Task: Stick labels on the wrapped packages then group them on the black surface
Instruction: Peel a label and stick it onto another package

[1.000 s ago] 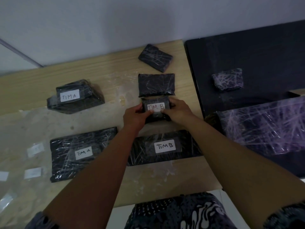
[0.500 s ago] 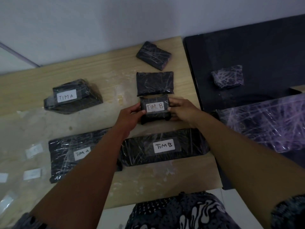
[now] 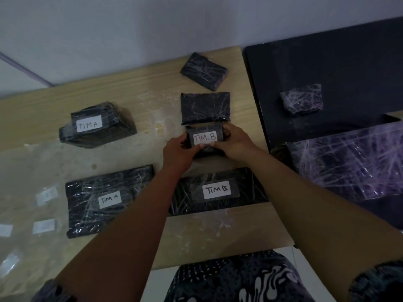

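Eight wrapped packages (image 3: 205, 108), four bearing written labels (image 3: 205, 137); four loose blank labels (image 3: 44, 226); two hands (image 3: 177, 152).

Both forearms are bare. Short sleeves (image 3: 54, 290) of dark fabric with pale markings end near the elbows. The garment (image 3: 235, 280) over the lap bears the same pale pattern.

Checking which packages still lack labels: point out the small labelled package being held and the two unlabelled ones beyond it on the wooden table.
TIM. B package (image 3: 205, 137), head view, its white label.
Nearer unlabelled package (image 3: 205, 107), head view, top face.
Farther unlabelled package (image 3: 204, 71), head view, top face.

Bare black surface (image 3: 327, 62) behind small package (image 3: 302, 99) (big package (image 3: 353, 158) blocks front).
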